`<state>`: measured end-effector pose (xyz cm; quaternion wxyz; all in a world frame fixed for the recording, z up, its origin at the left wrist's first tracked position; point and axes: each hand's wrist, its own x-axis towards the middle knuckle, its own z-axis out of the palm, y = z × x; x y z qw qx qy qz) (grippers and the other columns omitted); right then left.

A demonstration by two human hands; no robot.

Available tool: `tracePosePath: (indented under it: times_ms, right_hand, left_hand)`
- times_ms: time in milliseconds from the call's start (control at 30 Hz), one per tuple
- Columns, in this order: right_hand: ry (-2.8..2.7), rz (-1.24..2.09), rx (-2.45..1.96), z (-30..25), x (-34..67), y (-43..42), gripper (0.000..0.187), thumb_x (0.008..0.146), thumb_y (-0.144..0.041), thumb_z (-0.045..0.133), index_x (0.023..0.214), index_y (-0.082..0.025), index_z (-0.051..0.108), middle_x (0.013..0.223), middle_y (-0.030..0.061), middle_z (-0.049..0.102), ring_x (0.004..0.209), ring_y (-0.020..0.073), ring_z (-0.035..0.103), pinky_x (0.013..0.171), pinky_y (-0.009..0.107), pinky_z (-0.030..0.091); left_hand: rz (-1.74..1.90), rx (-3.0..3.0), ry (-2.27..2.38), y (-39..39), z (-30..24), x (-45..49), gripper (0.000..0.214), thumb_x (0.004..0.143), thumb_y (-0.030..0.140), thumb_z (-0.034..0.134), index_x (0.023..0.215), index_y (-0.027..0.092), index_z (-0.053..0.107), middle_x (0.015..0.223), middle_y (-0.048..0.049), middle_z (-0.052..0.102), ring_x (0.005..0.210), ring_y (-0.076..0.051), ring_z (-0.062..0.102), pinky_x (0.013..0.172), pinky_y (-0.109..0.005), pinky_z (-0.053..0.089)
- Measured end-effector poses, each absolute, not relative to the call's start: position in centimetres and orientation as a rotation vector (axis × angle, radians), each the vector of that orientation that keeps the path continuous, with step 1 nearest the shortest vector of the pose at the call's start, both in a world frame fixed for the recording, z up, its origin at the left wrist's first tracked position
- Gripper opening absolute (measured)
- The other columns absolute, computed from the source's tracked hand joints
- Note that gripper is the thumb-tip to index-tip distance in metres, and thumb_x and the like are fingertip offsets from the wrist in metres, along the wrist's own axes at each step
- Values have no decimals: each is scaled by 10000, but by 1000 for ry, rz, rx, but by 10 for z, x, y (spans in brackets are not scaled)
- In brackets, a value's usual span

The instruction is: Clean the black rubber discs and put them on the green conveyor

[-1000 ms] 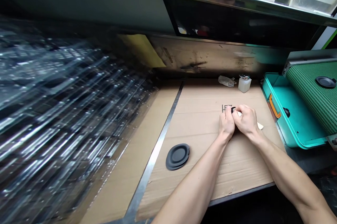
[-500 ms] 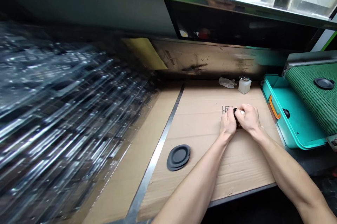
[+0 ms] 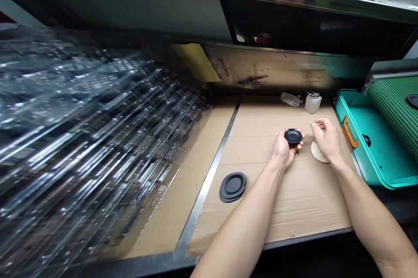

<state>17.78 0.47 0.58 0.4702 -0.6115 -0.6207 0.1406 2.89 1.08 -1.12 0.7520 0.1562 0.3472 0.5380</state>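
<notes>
My left hand [image 3: 284, 149] is closed round a small black oval disc-shaped part [image 3: 293, 136], its dished face turned up. To the right of it, my right hand [image 3: 327, 137] is raised with thumb and fingers pinched together. A bit of white shows between those fingers, too small to name. Under the right hand lies a cream round pad [image 3: 319, 153] on the cardboard, partly covered by the hand. Nearer the front left, a pair of black oval discs [image 3: 233, 186], seemingly stacked, rests beside my left forearm.
Cardboard [image 3: 261, 116] covers the bench. At its back stand a white pump bottle [image 3: 312, 103] and crumpled clear plastic [image 3: 291, 99]. A teal bin [image 3: 375, 138] sits right, below a green conveyor belt [image 3: 395, 95]. Stacked clear plastic trays [image 3: 107, 138] fill the left.
My hands have come apart: the right moved up and to the right, while the left turned palm-up with the black part. The cream pad now shows. The whole view has shifted slightly.
</notes>
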Motion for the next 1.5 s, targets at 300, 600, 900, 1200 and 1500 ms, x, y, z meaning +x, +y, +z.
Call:
tracePosePath:
  times_ms: [300,600,900,1200,1500]
  right_hand:
    - [-1713,263,-1451,-3,148,-9,216,940,-412,615,869,-222,690,918,54,693,872,191,643,805,287,485]
    - [-2167,349,-1236,9,160,-12,218,953,-186,566,1089,-205,736,1002,71,686,942,179,645,887,296,505]
    - [-2223,416,-1402,26,164,-15,219,932,-168,558,937,-211,773,964,51,706,912,173,646,891,282,486]
    - [-2020,197,-1495,11,159,-10,229,974,-212,518,1009,-201,744,958,68,667,902,182,633,828,274,487]
    - [-1851,243,-1318,6,149,-16,235,992,-276,521,1112,-207,711,1058,72,684,987,176,647,895,261,505]
  left_hand:
    - [1220,420,656,10,-25,40,433,1029,399,372,804,137,633,648,-44,623,518,-135,559,426,-229,369]
    - [1299,499,731,12,-33,43,419,975,476,492,835,132,686,658,-28,651,557,-131,584,560,-242,461]
    - [1290,566,758,9,-31,44,431,1001,418,424,851,122,699,692,-52,680,511,-127,563,469,-234,402]
    - [1199,447,657,10,-29,38,405,1026,391,390,819,143,635,655,-29,615,493,-117,527,396,-214,342]
    - [1107,217,553,8,-20,31,451,1051,374,334,793,153,630,719,-51,650,610,-140,620,525,-238,505]
